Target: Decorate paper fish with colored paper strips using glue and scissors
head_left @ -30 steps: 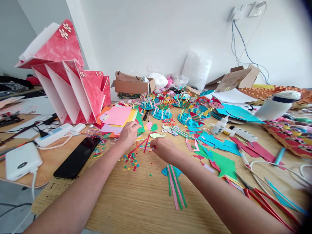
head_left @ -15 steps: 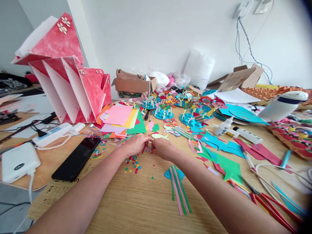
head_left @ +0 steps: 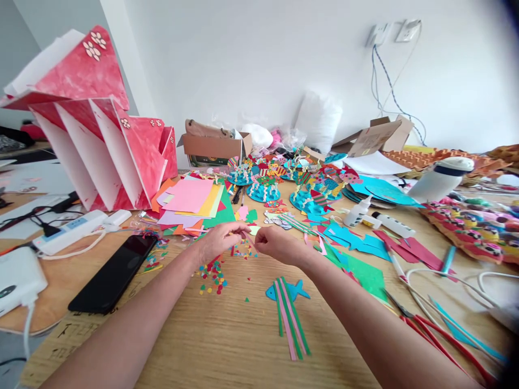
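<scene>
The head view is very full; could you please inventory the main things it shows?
Paper fish: one, blue, lower centre
Paper strips: several, pink and green, across the fish
Paper dots: many, multicoloured, left of centre
Paper stack: one, multicoloured, behind the dots
Fish ornaments: several, multicoloured, far centre
Phone: one, black, left
Power strip: one, white, left
Shelf: one, red and white, far left
Boxes: at least two, brown, background
Scissors: one pair, red-handled, lower right
Flask: one, mostly white, right
Left hand: one, bare, centre
Right hand: one, bare, centre
</scene>
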The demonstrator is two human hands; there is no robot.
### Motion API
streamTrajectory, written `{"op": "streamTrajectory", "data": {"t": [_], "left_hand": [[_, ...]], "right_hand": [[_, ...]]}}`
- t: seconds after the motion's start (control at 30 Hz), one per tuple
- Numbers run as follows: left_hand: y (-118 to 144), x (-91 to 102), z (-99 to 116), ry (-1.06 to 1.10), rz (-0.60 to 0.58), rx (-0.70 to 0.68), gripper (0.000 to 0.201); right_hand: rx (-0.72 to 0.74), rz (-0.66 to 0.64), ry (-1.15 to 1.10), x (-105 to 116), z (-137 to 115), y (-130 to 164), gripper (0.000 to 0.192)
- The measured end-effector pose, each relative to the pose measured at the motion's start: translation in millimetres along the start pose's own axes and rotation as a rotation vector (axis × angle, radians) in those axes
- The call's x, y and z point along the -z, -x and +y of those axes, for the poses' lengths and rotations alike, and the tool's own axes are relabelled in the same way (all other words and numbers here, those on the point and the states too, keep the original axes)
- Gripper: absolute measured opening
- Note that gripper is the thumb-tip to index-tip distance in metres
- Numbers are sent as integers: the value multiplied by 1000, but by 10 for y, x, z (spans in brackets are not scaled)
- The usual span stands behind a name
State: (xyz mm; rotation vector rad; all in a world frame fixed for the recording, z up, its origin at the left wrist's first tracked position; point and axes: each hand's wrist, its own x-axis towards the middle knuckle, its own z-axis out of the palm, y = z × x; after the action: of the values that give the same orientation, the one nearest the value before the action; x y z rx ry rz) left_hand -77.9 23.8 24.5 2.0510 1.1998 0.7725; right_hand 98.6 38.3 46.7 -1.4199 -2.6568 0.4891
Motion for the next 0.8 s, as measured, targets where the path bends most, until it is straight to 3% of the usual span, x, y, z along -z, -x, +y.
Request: {"op": "streamTrajectory", "data": {"t": [0.1,0.33,0.47,0.57,0.7,0.8], "left_hand": [[-6,-62,52,117,16,53,25],[-40,-190,60,77,102,103,14],[-31,-206,126,194,92,142,15],[-24,-241,180,304,51,211,18],[-9,-295,290,463,-22,272,23],[-7,-322,376,593,-112,271,24]], "right_hand": [[0,5,-77,1,-13,36,19],[10,56,-212,-93,63,155,13],[-37,148,-237,-114,149,399,11],[-72,255,-252,-128,171,619,20],[93,424,-185,-170,136,788,31],[257,472,-9,-196,116,811,27]]}}
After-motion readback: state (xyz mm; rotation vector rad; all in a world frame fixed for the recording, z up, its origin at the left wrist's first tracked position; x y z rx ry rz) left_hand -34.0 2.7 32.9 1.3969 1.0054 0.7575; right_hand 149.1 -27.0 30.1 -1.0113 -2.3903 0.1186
